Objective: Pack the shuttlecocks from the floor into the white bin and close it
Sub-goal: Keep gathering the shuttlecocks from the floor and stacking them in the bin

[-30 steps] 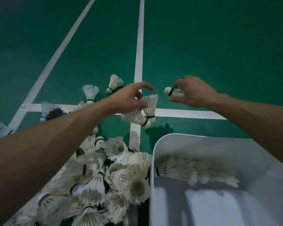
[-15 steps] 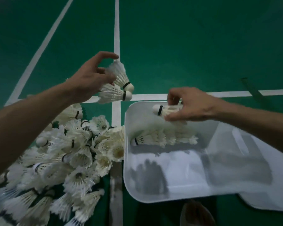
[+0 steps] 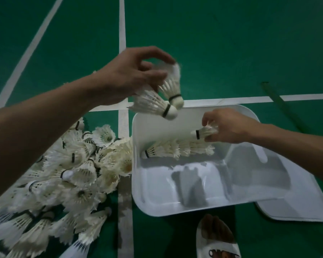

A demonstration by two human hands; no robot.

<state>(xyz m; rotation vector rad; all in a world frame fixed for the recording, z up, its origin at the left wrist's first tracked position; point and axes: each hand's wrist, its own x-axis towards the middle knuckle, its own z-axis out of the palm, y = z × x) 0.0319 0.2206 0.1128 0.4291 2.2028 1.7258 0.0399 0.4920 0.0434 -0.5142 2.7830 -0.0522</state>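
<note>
since the earlier frame my left hand [image 3: 131, 77] has brought its two shuttlecocks [image 3: 155, 103] over the white bin [image 3: 175, 209] far rim, fingers [image 3: 157, 54] pinching the feathers. my right hand [image 3: 229, 127] has lowered one shuttlecock [image 3: 203, 133], also pinched, toward the short row [image 3: 175, 149] inside. i judge it early: a big pile [image 3: 73, 174] waits on the floor [image 3: 213, 43], and the lid [image 3: 296, 211] is off.

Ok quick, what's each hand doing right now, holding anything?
Left hand: grips two shuttlecocks by their feathers.
Right hand: pinches one shuttlecock over the white bin.
</note>
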